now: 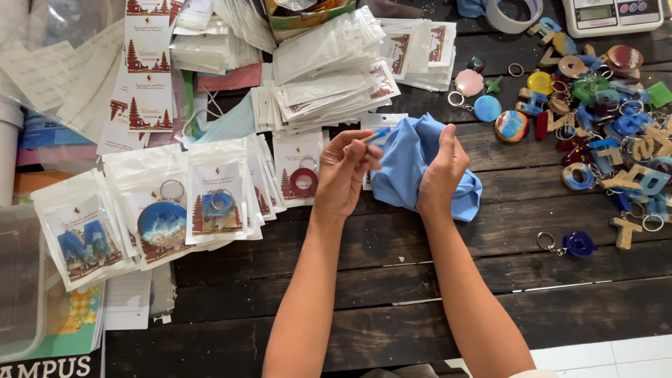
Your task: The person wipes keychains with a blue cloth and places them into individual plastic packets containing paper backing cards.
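Fingers of the left hand (343,175) pinch a small blue keychain piece (379,134) above the dark plank table (392,280), while the right hand (442,171) bunches a blue cloth (409,161) against it. Hard rubbing could flick it into the loose keychains (602,119).

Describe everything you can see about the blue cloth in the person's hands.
The blue cloth is a plain light-blue piece of soft woven fabric, crumpled into a loose bunch with deep folds. It is held just above the dark wooden table, near the middle of the view. The right hand grips its right side, with fabric spilling below the wrist. The left hand pinches a small blue and white object against the cloth's upper left edge; what that object is cannot be told.
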